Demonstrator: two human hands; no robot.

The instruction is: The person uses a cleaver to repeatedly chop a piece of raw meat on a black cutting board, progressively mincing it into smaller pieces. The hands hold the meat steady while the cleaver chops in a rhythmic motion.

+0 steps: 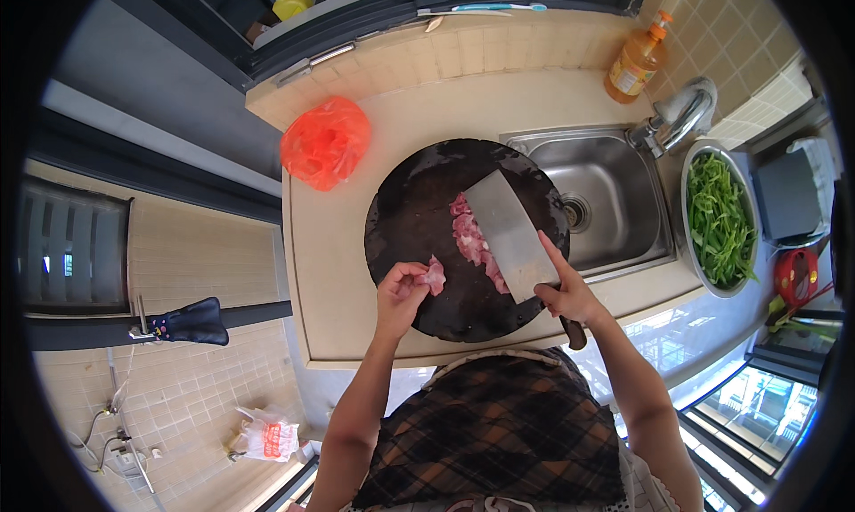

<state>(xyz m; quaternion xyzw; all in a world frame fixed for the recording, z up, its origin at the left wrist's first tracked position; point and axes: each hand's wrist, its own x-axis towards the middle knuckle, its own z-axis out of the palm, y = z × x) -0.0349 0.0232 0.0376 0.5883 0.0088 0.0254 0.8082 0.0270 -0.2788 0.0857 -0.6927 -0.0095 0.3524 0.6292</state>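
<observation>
A round dark chopping board [421, 185] lies on the counter, its right side reaching over the sink's edge. My left hand [403, 290] pinches a small piece of raw meat [434, 276] above the board's lower left. In my right hand [568, 291] is a cleaver [511, 238], gripped at its dark handle with the index finger stretched along the blade's spine. The broad blade is tilted over the board. Along the blade's left edge runs a row of cut raw meat [472, 239], partly hidden by the steel.
Right of the board is a steel sink [611, 198] with a faucet [674, 121]. Beyond it stands a metal bowl [688, 198] of cut green vegetables [718, 218]. A red plastic bag [327, 143] sits at the counter's back left, and an orange pump bottle [634, 61] in the back corner.
</observation>
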